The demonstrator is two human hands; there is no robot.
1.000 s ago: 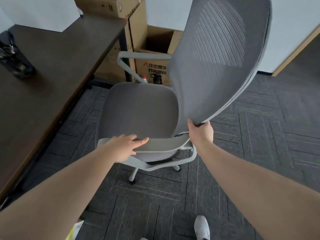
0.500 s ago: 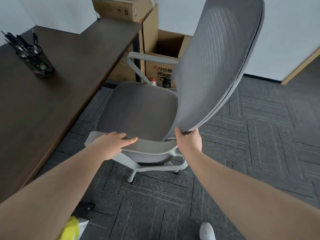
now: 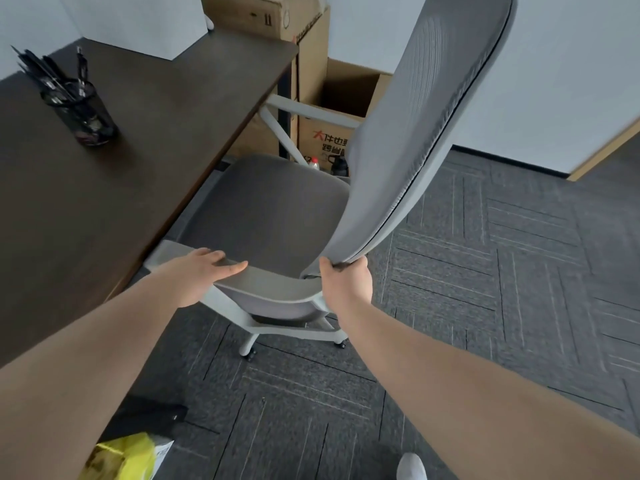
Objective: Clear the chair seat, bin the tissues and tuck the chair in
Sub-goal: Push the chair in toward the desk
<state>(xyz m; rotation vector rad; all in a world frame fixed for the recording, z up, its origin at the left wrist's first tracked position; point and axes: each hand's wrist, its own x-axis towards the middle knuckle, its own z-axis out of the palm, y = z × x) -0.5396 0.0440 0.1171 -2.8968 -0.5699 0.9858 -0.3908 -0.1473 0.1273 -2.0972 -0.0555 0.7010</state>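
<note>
A grey office chair stands beside the dark desk [image 3: 145,161], its bare seat [image 3: 273,216] facing the desk edge and its tall mesh backrest [image 3: 422,126] rising on the right. My left hand [image 3: 199,275] lies palm down on the near grey armrest [image 3: 270,280], fingers wrapped over its top. My right hand [image 3: 348,284] grips the lower edge of the backrest. Nothing lies on the seat. No tissues are in view.
A black mesh pen holder [image 3: 78,109] stands on the desk. Cardboard boxes [image 3: 332,98] and two bottles [image 3: 325,164] sit beyond the chair. A yellow bag [image 3: 121,455] and a black object [image 3: 149,415] lie on the grey carpet near my left arm.
The chair has rolled left toward the desk with both hands on it. The view has shifted, so more of the desk and the pen holder show.
</note>
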